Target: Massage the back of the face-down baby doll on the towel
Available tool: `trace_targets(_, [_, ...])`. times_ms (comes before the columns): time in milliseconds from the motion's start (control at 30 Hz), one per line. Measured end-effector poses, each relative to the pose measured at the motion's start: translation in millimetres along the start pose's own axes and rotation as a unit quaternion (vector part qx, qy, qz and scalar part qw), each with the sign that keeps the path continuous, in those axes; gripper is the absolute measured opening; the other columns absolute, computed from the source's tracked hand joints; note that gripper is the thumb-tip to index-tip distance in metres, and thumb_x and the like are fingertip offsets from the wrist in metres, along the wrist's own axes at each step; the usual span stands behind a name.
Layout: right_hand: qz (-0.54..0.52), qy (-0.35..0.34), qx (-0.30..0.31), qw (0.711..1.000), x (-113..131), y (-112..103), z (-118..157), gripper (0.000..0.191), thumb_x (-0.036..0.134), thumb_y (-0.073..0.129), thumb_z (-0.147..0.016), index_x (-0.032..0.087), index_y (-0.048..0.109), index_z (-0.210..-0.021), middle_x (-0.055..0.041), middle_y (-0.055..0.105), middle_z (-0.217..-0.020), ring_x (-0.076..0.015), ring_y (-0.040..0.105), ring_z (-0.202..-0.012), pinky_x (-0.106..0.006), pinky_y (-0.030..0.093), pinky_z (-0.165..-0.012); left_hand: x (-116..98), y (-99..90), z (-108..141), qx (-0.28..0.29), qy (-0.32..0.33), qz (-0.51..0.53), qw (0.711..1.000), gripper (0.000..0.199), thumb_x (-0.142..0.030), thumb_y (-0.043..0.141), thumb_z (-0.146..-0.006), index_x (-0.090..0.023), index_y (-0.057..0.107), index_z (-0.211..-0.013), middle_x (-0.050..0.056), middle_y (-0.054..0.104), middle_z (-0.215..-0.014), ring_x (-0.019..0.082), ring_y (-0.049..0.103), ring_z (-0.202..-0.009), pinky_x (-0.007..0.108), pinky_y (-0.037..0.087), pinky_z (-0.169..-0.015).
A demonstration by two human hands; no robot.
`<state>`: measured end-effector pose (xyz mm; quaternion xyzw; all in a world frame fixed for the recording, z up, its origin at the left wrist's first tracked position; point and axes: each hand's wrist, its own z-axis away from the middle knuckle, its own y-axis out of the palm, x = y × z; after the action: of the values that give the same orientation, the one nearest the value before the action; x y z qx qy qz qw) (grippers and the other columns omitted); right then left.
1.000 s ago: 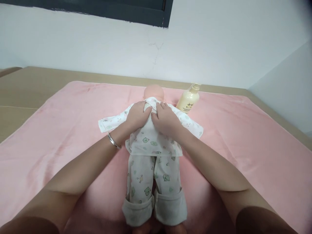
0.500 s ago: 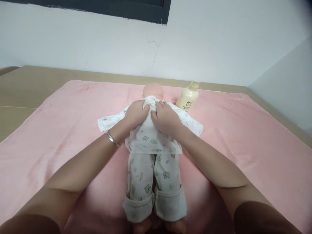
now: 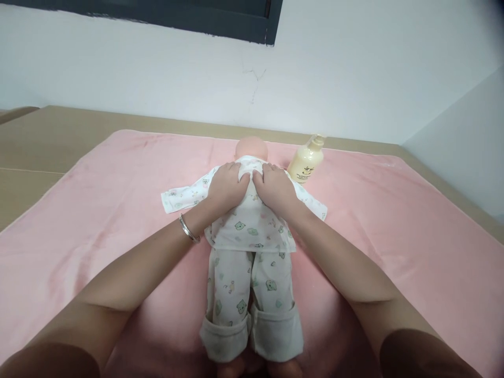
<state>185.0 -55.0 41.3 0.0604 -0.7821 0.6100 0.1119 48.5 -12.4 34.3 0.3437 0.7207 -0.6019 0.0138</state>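
A baby doll (image 3: pixel 252 231) lies face down, its bald head away from me and its feet toward me. It wears a white printed top and matching trousers (image 3: pixel 232 289) with wide turned-up cuffs. My left hand (image 3: pixel 227 186) rests open on the left side of the upper back, thumb pointing inward. On the right side of the upper back, my right hand (image 3: pixel 275 189) lies open in the same way, the two thumbs close together but apart. Both sleeves of the top spread out sideways. A silver bangle (image 3: pixel 189 229) circles my left wrist.
Beneath the doll a pink blanket (image 3: pixel 118 231) covers much of a wooden table (image 3: pixel 71 134). A pale yellow pump bottle (image 3: pixel 306 161) leans at an angle beyond the doll's right sleeve. Behind the table stands a white wall (image 3: pixel 334 73) with a dark frame (image 3: pixel 197 16).
Both hands have shifted slightly on the doll's upper back, and the fingers now lie flatter toward the shoulders. The top's fabric looks smoother near the neck. The whole view has moved a little.
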Motion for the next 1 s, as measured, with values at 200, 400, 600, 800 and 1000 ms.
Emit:
trace_targets(200, [-0.028,0.011,-0.030,0.999,0,3,0,0.044,0.030,0.029,-0.101,0.008,0.066,-0.111,-0.0215,0.070,-0.121,-0.0348,0.060,-0.121,-0.046,0.046,-0.105,2,4.9,0,-0.022,0.002,0.046,0.999,0.032,-0.030,0.043,-0.095,-0.012,0.064,-0.112,0.015,0.070,-0.115,0.030,0.061,-0.112,0.045,0.048,-0.104])
trace_targets(400, [-0.040,0.015,-0.012,0.999,-1,8,-1,0.052,0.035,0.032,-0.101,0.003,0.057,-0.133,-0.0254,0.058,-0.143,-0.0415,0.047,-0.139,-0.059,0.036,-0.115,-2,8.9,3,-0.034,0.023,0.022,0.999,0.033,-0.025,0.039,-0.095,-0.013,0.063,-0.114,0.017,0.067,-0.122,0.031,0.058,-0.119,0.048,0.044,-0.110])
trace_targets(600, [0.005,-0.035,-0.024,0.999,23,13,32,0.061,0.025,0.025,-0.101,-0.008,0.037,-0.151,-0.0314,0.040,-0.157,-0.0427,0.034,-0.150,-0.061,0.034,-0.118,14,3.9,-13,0.000,-0.020,0.111,0.994,0.033,-0.030,0.040,-0.095,-0.014,0.065,-0.109,0.015,0.070,-0.123,0.028,0.062,-0.117,0.044,0.048,-0.107])
trace_targets(800, [-0.028,0.012,0.013,0.999,3,5,4,0.052,0.031,0.023,-0.102,0.005,0.057,-0.133,-0.0252,0.058,-0.142,-0.0385,0.050,-0.136,-0.058,0.038,-0.116,-6,10.6,11,-0.037,0.077,-0.048,0.995,0.040,-0.022,0.031,-0.098,-0.006,0.063,-0.114,0.022,0.067,-0.119,0.033,0.060,-0.118,0.051,0.044,-0.111])
trace_targets(1000, [-0.014,0.033,0.014,0.999,3,3,6,0.050,0.033,0.027,-0.102,0.007,0.055,-0.135,-0.0240,0.054,-0.147,-0.0416,0.046,-0.139,-0.064,0.037,-0.114,-6,9.9,11,-0.012,0.072,-0.041,0.996,0.035,-0.018,0.034,-0.095,-0.007,0.062,-0.113,0.022,0.066,-0.125,0.033,0.058,-0.124,0.050,0.042,-0.112])
